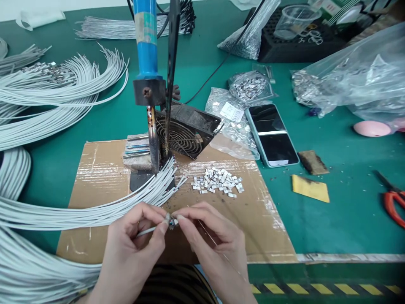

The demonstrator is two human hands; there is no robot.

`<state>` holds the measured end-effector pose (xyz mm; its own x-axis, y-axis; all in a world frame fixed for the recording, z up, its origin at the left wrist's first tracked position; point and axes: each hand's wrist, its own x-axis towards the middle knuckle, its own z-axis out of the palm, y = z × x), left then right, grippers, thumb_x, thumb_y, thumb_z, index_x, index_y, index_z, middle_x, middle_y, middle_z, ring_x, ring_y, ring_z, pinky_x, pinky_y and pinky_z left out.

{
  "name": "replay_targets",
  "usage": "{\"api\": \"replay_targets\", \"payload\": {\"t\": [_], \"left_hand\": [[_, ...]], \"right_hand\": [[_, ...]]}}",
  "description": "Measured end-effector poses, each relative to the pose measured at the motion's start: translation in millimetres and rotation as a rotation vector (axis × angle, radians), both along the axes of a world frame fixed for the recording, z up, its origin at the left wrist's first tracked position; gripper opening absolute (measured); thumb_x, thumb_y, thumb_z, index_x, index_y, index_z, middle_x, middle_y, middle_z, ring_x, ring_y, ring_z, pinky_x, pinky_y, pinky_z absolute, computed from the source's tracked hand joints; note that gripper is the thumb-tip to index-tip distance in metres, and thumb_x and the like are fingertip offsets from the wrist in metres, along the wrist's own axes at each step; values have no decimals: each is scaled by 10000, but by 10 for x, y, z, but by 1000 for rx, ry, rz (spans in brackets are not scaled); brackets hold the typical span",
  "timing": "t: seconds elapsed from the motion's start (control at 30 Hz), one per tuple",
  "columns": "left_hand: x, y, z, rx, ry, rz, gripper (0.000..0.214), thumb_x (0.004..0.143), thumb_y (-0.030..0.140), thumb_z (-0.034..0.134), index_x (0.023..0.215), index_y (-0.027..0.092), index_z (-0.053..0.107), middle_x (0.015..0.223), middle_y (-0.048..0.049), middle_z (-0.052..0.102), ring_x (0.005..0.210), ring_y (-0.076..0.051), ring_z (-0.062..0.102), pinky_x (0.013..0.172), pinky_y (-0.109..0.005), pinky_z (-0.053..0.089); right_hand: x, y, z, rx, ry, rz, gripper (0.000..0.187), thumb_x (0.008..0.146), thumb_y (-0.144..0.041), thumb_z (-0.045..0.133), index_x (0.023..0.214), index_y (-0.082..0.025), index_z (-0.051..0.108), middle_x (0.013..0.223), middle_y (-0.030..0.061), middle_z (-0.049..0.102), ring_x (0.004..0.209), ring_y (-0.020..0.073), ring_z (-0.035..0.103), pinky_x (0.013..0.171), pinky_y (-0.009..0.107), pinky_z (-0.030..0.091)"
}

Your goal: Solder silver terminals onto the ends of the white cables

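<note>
My left hand [134,247] is closed on a white cable [146,232], pinching it near its end between thumb and forefinger. Meeting it there, my right hand [217,245] pinches a small metal connector [172,222] at the cable tip. A thin wire [208,233] that looks like solder runs through the fingers of my right hand. Just beyond my hands, a bundle of white cables [104,214] lies on the cardboard [265,230], its ends under the tip of a blue-handled soldering iron [153,143]. A pile of small metal pieces [218,181] sits to the right.
The iron hangs from a stand beside a small black fan [183,128]. Coiled cables [47,93] fill the left side. Rightward lie a phone [272,135], bags of metal parts [249,86], a yellow sponge [310,188] and red-handled scissors [394,204].
</note>
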<state>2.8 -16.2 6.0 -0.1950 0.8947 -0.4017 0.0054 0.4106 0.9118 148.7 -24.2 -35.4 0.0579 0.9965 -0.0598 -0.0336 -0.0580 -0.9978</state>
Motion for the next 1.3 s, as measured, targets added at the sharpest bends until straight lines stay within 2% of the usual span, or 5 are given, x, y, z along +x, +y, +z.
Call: {"api": "replay_targets", "payload": {"t": [0.23,0.37,0.5,0.77,1.3], "left_hand": [[-28,101,-57,-3,44,51,133,731,150,811,661,199,707,824,10,749,699,-99,703,661,-130,539],[-50,186,-56,6,62,87,138,727,169,810,651,191,697,807,19,735,649,-75,632,600,-116,484],[-86,267,-63,21,68,111,137,731,179,817,661,184,699,817,22,741,600,-58,585,568,-116,461],[-90,381,-78,80,120,144,136,773,192,777,659,194,703,815,-4,762,700,-119,716,662,-165,553],[-145,548,-56,157,117,56,115,756,112,789,693,179,721,737,21,741,642,-81,722,578,-83,529]], "right_hand": [[80,-33,-112,9,-176,32,383,1128,-340,371,1451,-275,566,807,1,627,639,170,570,562,288,459],[51,23,-49,-22,-269,-39,189,1119,-297,382,1135,-261,567,754,-28,570,631,161,501,600,295,402],[9,111,66,-58,-266,-46,335,1105,-312,409,778,-243,428,727,-31,416,628,153,413,591,290,356],[-101,311,120,71,-148,-57,226,985,-185,636,766,-237,612,1154,71,747,1092,242,725,938,348,546],[-186,433,175,-37,-13,-91,232,905,-99,667,731,-242,611,1100,60,832,1049,205,800,899,283,654]]}}
